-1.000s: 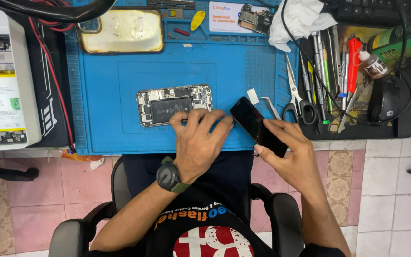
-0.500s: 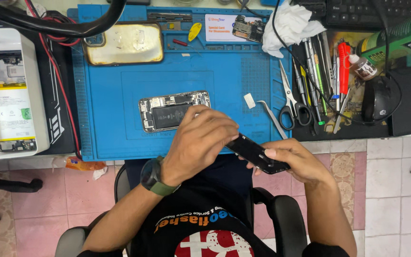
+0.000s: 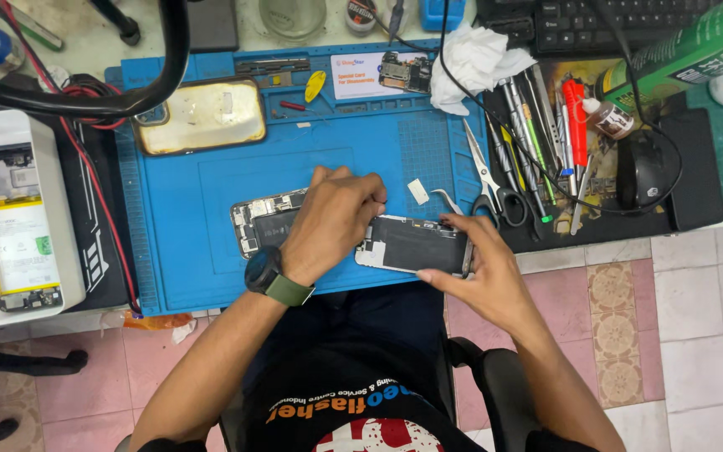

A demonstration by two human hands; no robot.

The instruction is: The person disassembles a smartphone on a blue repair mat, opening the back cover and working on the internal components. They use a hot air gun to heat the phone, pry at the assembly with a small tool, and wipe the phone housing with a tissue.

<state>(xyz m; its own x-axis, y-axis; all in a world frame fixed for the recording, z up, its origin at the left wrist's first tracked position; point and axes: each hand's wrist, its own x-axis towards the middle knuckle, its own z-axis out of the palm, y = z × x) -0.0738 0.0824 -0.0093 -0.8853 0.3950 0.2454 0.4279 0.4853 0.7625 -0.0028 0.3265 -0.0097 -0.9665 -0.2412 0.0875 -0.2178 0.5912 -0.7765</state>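
Blue mat (image 3: 202, 192) bears one opened phone (image 3: 263, 221), two hands (image 3: 332, 219).

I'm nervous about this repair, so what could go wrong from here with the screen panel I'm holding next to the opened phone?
The screen panel, held by the right hand, hangs partly past the blue mat's front edge, so it might drop. The left hand rests on the opened phone, whose exposed parts could get pressed. The tweezers lie close enough to scratch the panel.

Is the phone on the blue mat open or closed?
Open: the phone body shows bare internals, while both hands hold its detached dark screen panel beside it.
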